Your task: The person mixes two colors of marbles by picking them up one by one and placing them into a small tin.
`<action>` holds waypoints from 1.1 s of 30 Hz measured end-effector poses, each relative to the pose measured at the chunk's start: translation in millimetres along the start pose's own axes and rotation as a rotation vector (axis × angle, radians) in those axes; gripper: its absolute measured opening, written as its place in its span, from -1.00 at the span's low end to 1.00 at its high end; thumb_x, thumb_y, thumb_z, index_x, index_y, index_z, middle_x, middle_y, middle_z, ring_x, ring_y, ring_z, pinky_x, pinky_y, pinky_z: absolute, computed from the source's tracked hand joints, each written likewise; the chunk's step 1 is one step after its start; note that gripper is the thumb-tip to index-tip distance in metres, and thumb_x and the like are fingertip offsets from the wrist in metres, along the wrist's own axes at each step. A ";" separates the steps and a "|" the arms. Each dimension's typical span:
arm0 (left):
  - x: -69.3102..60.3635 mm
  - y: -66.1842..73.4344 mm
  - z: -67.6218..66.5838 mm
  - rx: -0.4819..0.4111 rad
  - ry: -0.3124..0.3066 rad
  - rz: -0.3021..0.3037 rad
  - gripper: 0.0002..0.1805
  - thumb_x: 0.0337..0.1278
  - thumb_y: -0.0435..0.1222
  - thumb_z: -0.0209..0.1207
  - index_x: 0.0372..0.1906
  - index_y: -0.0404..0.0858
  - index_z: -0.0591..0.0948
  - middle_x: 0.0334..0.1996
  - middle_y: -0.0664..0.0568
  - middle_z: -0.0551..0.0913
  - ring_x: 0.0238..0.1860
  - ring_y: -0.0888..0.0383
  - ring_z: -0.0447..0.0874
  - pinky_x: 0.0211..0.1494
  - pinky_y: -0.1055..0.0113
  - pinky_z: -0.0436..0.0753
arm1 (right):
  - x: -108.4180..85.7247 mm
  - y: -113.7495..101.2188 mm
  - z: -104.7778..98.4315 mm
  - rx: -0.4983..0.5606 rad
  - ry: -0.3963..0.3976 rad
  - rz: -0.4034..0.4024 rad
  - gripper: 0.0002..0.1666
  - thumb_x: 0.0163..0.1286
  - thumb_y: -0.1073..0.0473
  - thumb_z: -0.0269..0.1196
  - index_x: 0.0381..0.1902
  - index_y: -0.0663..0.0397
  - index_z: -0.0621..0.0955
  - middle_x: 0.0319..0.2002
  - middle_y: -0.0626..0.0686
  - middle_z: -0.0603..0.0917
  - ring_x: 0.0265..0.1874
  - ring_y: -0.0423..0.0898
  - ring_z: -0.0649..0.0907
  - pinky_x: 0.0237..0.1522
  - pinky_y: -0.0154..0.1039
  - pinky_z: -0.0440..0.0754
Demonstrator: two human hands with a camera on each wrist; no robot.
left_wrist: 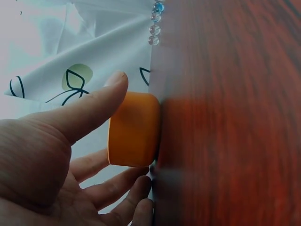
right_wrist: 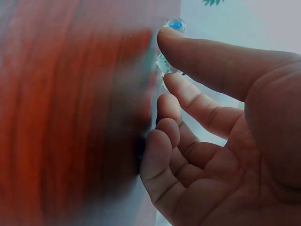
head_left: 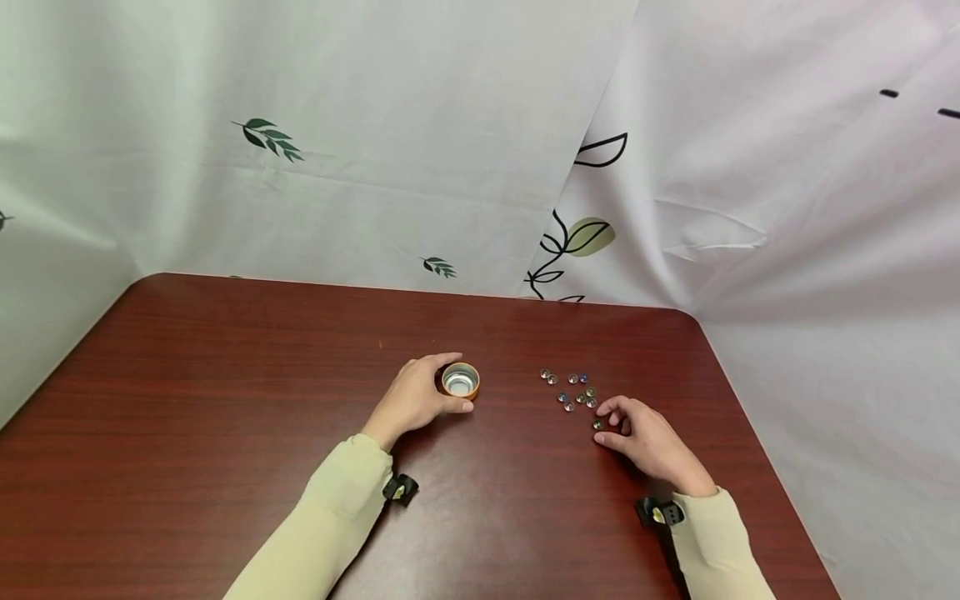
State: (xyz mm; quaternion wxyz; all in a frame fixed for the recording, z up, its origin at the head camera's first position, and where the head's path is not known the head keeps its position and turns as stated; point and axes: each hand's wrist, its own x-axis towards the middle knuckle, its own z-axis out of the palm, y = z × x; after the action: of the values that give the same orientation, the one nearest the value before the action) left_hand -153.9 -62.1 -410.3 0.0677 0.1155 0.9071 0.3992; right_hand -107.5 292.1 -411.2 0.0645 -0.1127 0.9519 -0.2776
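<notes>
Cup: orange cup [left_wrist: 134, 129] is standing upright on the tbl, approx. mid-table, mouth facing up; its silvery inner wall is catching light & the bare silvery bottom is showing inside.
L hand: L hand [head_left: 415, 394] is curving round the cup from its L side, thumb on the near side, fingers on the far side, holding it btwn them.
R hand: R hand [head_left: 651, 440] is hovering low over the tbl, thumb & index parted a bit wider than a marble, the other fingers curling in.
Green marble: green marble [head_left: 597, 425] is sitting on the tbl btwn that thumb & index; can't quite tell from here if skin is touching it.
Other marbles: nine marbles [head_left: 581, 398] are lying loose in a scattered grp btwn cup & R hand, nearer the hand, a couple looking blue, others clear-ish.
Tbl: red-brown table [head_left: 225, 417] is carrying the lot.
Backdrop: pale cloth [head_left: 375, 192] w/ leaf prints is hanging behind & along the sides.
Sleeves: pale yellow sleeves [head_left: 341, 492] are covering both forearms.
</notes>
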 end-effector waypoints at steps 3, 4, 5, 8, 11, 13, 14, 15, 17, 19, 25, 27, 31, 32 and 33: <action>1.1 -0.9 -0.2 0.002 -0.006 0.003 -0.17 -0.09 -0.16 0.57 0.38 -0.15 0.52 0.22 -0.06 0.61 0.31 -0.20 0.42 0.31 -0.07 0.40 | 0.7 0.5 0.1 0.014 -0.001 0.007 -0.74 0.28 0.20 0.43 -0.11 0.06 0.62 -0.33 -0.06 0.50 -0.44 -0.18 0.43 -0.35 -0.27 0.40; 1.4 -1.1 -0.2 0.002 -0.007 0.004 -0.18 -0.09 -0.16 0.57 0.37 -0.14 0.53 0.22 -0.05 0.61 0.31 -0.20 0.42 0.31 -0.07 0.40 | 0.8 0.7 0.0 0.018 -0.002 0.009 -0.74 0.29 0.21 0.43 -0.11 0.06 0.61 -0.33 -0.06 0.50 -0.45 -0.18 0.43 -0.36 -0.27 0.40; 1.7 -1.4 -0.3 0.000 -0.007 0.007 -0.19 -0.09 -0.16 0.57 0.37 -0.14 0.54 0.21 -0.05 0.62 0.31 -0.19 0.43 0.31 -0.07 0.40 | 0.9 0.7 0.0 0.021 -0.003 0.010 -0.75 0.29 0.21 0.42 -0.11 0.06 0.61 -0.33 -0.06 0.50 -0.45 -0.18 0.43 -0.36 -0.28 0.40; 2.8 -2.0 -0.5 -0.009 0.000 0.018 -0.23 -0.09 -0.15 0.56 0.33 -0.13 0.57 0.16 -0.02 0.65 0.28 -0.16 0.46 0.29 -0.05 0.42 | 1.4 0.7 -0.2 0.034 -0.004 0.011 -0.76 0.30 0.21 0.42 -0.11 0.06 0.61 -0.34 -0.07 0.51 -0.47 -0.20 0.43 -0.37 -0.29 0.40; 3.6 -2.7 -0.8 -0.019 0.007 0.025 -0.28 -0.09 -0.17 0.56 0.29 -0.12 0.61 0.08 0.02 0.69 0.22 -0.11 0.52 0.25 -0.01 0.46 | 2.0 0.2 -0.2 0.041 -0.002 0.012 -0.77 0.30 0.22 0.41 -0.12 0.06 0.62 -0.35 -0.08 0.51 -0.48 -0.21 0.43 -0.38 -0.29 0.40; 4.0 -3.1 -0.9 -0.029 0.007 0.022 -0.31 -0.09 -0.18 0.56 0.26 -0.12 0.63 0.03 0.05 0.70 0.18 -0.07 0.55 0.22 0.02 0.48 | 2.3 -0.1 0.0 0.043 0.000 0.015 -0.79 0.30 0.23 0.41 -0.14 0.05 0.62 -0.35 -0.09 0.52 -0.49 -0.21 0.43 -0.38 -0.29 0.40; 4.2 -3.2 -0.9 -0.036 0.007 0.019 -0.32 -0.09 -0.18 0.56 0.25 -0.11 0.64 0.02 0.05 0.71 0.17 -0.05 0.57 0.21 0.03 0.49 | 2.4 -0.2 0.2 0.042 0.000 0.017 -0.79 0.31 0.23 0.41 -0.14 0.04 0.62 -0.35 -0.09 0.52 -0.50 -0.22 0.43 -0.38 -0.29 0.40; 4.2 -3.4 -1.0 -0.041 0.005 0.015 -0.32 -0.09 -0.19 0.56 0.25 -0.11 0.64 0.00 0.06 0.71 0.15 -0.04 0.58 0.19 0.03 0.51 | 2.5 -0.3 0.4 0.040 0.000 0.018 -0.80 0.31 0.23 0.40 -0.15 0.04 0.62 -0.35 -0.09 0.52 -0.50 -0.22 0.42 -0.38 -0.29 0.40; 4.5 -3.6 -1.0 -0.051 0.004 0.005 -0.33 -0.10 -0.19 0.57 0.23 -0.10 0.65 -0.02 0.07 0.71 0.12 -0.02 0.59 0.16 0.04 0.52 | 2.7 -0.5 0.8 0.036 0.000 0.022 -0.82 0.31 0.24 0.40 -0.17 0.02 0.63 -0.36 -0.10 0.52 -0.51 -0.22 0.42 -0.38 -0.29 0.39; 5.0 -3.7 -0.9 -0.055 0.005 -0.004 -0.34 -0.11 -0.20 0.57 0.22 -0.09 0.66 -0.04 0.07 0.72 0.10 0.00 0.60 0.14 0.05 0.53 | 2.8 -0.5 1.1 0.032 0.001 0.023 -0.83 0.30 0.25 0.40 -0.18 0.02 0.63 -0.36 -0.10 0.51 -0.51 -0.23 0.42 -0.38 -0.30 0.39; 6.4 -2.3 -0.7 -0.056 -0.004 -0.039 -0.34 -0.14 -0.19 0.59 0.20 -0.06 0.67 -0.07 0.09 0.73 0.03 0.04 0.62 0.10 0.09 0.55 | 3.1 -0.9 1.7 0.011 0.010 0.026 -0.84 0.30 0.25 0.40 -0.21 0.00 0.63 -0.37 -0.11 0.51 -0.52 -0.23 0.41 -0.38 -0.29 0.38; 7.3 -2.1 -0.8 -0.053 -0.009 -0.052 -0.34 -0.14 -0.19 0.59 0.20 -0.06 0.67 -0.07 0.10 0.73 0.03 0.04 0.62 0.09 0.10 0.55 | 3.5 -1.0 1.9 0.002 0.012 0.030 -0.84 0.30 0.25 0.40 -0.21 -0.01 0.63 -0.37 -0.11 0.51 -0.52 -0.23 0.41 -0.38 -0.29 0.38; 8.2 -2.2 -0.1 -0.040 -0.023 -0.066 -0.36 -0.13 -0.18 0.58 0.19 -0.04 0.67 -0.09 0.11 0.72 0.01 0.06 0.63 0.08 0.12 0.56 | 4.3 -0.9 2.6 -0.010 0.011 0.036 -0.86 0.30 0.25 0.40 -0.23 -0.02 0.63 -0.38 -0.11 0.51 -0.51 -0.22 0.42 -0.36 -0.28 0.38; 8.5 -2.5 0.1 -0.038 -0.026 -0.066 -0.36 -0.13 -0.18 0.58 0.19 -0.04 0.67 -0.10 0.11 0.72 0.01 0.06 0.62 0.07 0.12 0.56 | 4.4 -0.9 2.6 -0.012 0.010 0.037 -0.86 0.31 0.24 0.40 -0.23 -0.03 0.63 -0.38 -0.11 0.51 -0.51 -0.22 0.42 -0.36 -0.28 0.38; 8.4 -2.3 0.3 -0.038 -0.029 -0.068 -0.37 -0.13 -0.19 0.58 0.18 -0.03 0.67 -0.10 0.11 0.72 0.00 0.06 0.62 0.07 0.12 0.56 | 4.4 -0.9 2.7 -0.013 0.010 0.037 -0.86 0.31 0.25 0.40 -0.23 -0.03 0.63 -0.38 -0.11 0.51 -0.50 -0.22 0.42 -0.35 -0.28 0.38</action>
State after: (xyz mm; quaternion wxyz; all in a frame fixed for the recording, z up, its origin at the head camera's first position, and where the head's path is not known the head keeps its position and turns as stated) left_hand -162.3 -61.2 -412.5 0.0964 0.0890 0.9017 0.4119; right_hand -111.0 288.9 -413.2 0.0643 -0.0941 0.9559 -0.2708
